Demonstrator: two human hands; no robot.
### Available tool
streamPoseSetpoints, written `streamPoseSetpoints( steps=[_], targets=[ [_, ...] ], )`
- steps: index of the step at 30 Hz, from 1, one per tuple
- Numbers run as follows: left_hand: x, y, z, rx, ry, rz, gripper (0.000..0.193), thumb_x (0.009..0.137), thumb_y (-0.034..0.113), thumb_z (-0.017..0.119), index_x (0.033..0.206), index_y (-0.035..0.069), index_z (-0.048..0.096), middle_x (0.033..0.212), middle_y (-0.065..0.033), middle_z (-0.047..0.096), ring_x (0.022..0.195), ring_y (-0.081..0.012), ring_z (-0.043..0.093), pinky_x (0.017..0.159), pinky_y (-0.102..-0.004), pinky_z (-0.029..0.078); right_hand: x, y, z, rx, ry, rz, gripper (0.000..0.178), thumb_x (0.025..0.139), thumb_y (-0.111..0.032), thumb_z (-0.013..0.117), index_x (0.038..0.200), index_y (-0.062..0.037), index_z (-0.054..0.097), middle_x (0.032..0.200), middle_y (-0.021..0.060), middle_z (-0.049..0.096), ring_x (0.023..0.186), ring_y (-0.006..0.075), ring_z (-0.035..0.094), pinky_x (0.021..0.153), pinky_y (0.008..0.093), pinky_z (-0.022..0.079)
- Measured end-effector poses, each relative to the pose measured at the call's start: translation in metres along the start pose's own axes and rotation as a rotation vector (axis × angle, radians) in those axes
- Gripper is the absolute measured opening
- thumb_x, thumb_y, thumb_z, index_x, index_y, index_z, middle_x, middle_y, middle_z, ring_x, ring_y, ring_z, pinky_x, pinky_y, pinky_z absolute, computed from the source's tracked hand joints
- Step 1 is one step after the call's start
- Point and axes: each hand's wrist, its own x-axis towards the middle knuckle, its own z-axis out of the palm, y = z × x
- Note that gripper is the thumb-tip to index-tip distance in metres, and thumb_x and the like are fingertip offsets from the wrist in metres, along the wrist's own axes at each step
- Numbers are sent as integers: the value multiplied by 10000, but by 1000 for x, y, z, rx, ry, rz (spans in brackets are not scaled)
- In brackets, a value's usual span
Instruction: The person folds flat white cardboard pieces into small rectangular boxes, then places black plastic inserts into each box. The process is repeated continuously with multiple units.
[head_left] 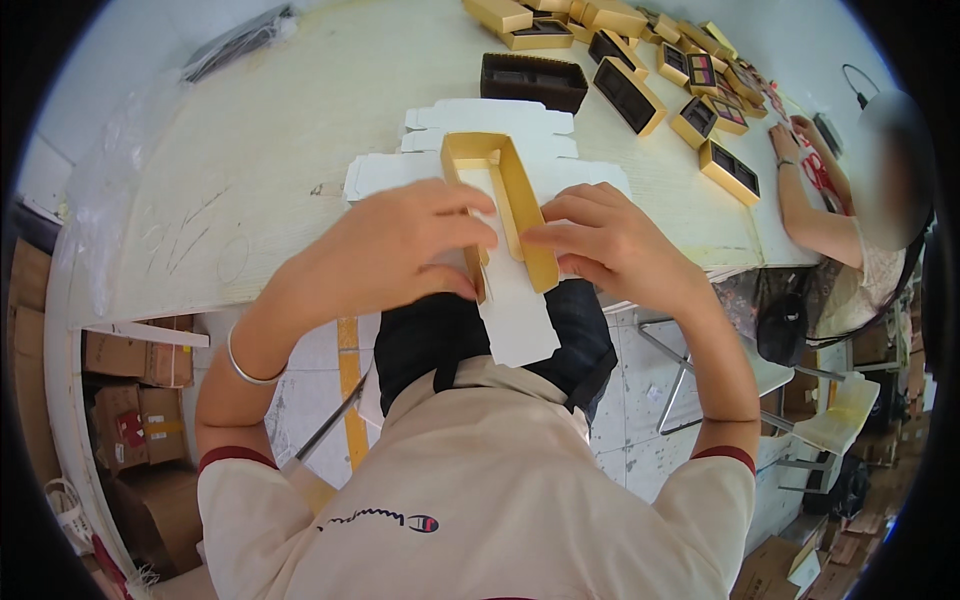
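A narrow gold carton [515, 185] stands part-folded in front of me, its far end and long side walls raised. Its white end flap [518, 330] hangs out toward my lap, over the table's front edge. My left hand [415, 238] is closed on the carton's left wall, fingertips reaching over the rim and thumb low near the front corner. On the opposite wall my right hand [612, 243] grips with bent fingers on the rim and thumb outside. Flat white carton blanks [490, 118] lie under and behind the carton.
A dark brown plastic insert tray [533, 82] sits beyond the blanks. Several gold boxes with dark inserts [628, 95] are heaped at the far right. Another person's arm [810, 205] rests on the table at right. Clear plastic wrap [120, 180] covers the left edge.
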Motion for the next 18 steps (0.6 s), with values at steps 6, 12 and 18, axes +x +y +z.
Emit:
streamPoseSetpoints(
  steps=[6, 12, 18],
  targets=[
    [-10, -6, 15, -115, 4, -81, 211, 714, 92, 760, 827, 71, 583, 941, -46, 627, 830, -228, 604, 693, -312, 489, 5, -3, 11, 74, 74, 7, 208, 685, -113, 762, 829, -80, 616, 827, 43, 547, 809, 234, 517, 714, 342, 378],
    [1, 22, 39, -167, 195, -271, 144, 771, 98, 691, 825, 72, 560, 788, -60, 586, 707, -242, 600, 597, -340, 466, 18, -18, 32, 120, 148, 148, 188, 698, -35, 706, 781, -69, 541, 783, 56, 503, 773, 249, 487, 704, 356, 378],
    [-2, 19, 41, -174, 183, -270, 116, 770, 48, 692, 836, 41, 597, 753, -43, 568, 640, -155, 565, 574, -268, 440, 1, -31, 15, 514, 131, 390, 499, 650, 27, 719, 1124, -94, 623, 1041, 103, 587, 970, 279, 538, 808, 371, 439]
  ],
)
